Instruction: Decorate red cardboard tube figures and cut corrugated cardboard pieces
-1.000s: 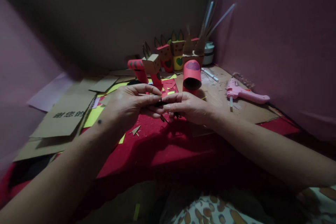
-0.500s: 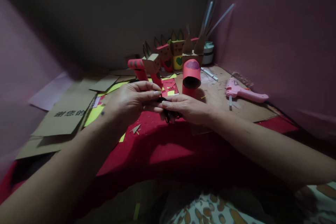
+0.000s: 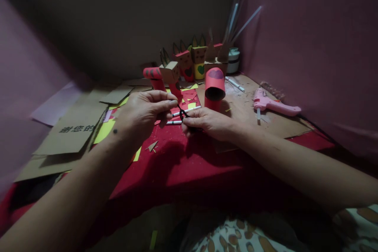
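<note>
left hand (image 3: 144, 114) grip pinched on black strand (image 3: 182, 113) end | right hand (image 3: 206, 122) grip pinched on its loop

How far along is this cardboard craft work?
Done: eared cardboard figures stand at the back. In hand: left hand and right hand pinch a thin black strand between them. Apparently left: the red tube has a heart patch but no ears; the glue gun lies aside.
</note>
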`<state>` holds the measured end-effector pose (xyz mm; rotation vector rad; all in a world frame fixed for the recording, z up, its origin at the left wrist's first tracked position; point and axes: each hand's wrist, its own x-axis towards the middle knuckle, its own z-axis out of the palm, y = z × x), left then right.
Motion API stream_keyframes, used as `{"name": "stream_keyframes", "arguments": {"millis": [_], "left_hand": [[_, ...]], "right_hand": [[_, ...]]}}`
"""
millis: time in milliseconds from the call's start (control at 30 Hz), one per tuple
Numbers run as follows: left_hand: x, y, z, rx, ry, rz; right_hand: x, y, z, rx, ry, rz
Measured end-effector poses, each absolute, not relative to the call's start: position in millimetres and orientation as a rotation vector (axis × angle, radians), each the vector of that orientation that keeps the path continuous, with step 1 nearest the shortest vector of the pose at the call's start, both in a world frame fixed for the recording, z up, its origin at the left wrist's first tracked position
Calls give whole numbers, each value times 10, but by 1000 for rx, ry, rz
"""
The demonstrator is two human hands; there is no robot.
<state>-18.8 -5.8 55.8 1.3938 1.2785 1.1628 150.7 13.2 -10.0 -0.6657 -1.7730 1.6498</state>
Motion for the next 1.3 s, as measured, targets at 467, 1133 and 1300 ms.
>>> {"name": "stream_keyframes", "arguments": {"millis": [467, 1133, 1300], "left_hand": [[-105, -72, 577, 1392, 1226, 1211], [-175, -145, 654, 1664, 1244, 1147], [-157, -148, 636, 1610, 1179, 1118]], "right_hand": [[1533, 207, -175, -546, -1776, 1659], [1554, 126, 19, -416, -1407, 1795], [1489, 113, -11, -301, -1308, 1795]]}}
